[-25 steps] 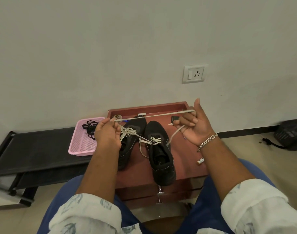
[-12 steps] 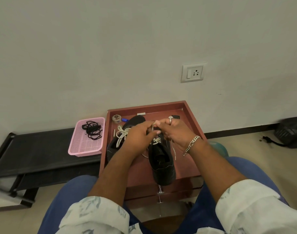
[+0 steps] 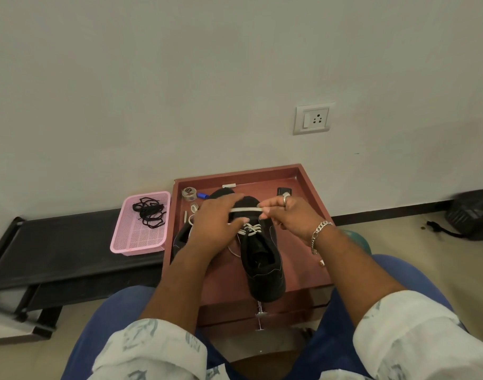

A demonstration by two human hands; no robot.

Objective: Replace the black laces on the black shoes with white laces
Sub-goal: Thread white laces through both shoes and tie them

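White lace [image 3: 244, 210] stretched short between both hands above near black shoe [image 3: 263, 259] on red-brown tray [image 3: 311, 193]. Left hand [image 3: 217, 223] curled round one end, right hand [image 3: 292, 215] pinching other end at fingertips. Lower eyelets already crossed white. Second shoe [image 3: 180, 239] mostly hidden behind left forearm. Black laces [image 3: 148, 212] heaped in pink basket [image 3: 137, 242] just left of tray.

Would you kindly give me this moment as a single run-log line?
left hand: holds white lace | right hand: pinches lace | right shoe: partly laced | black laces: pink basket
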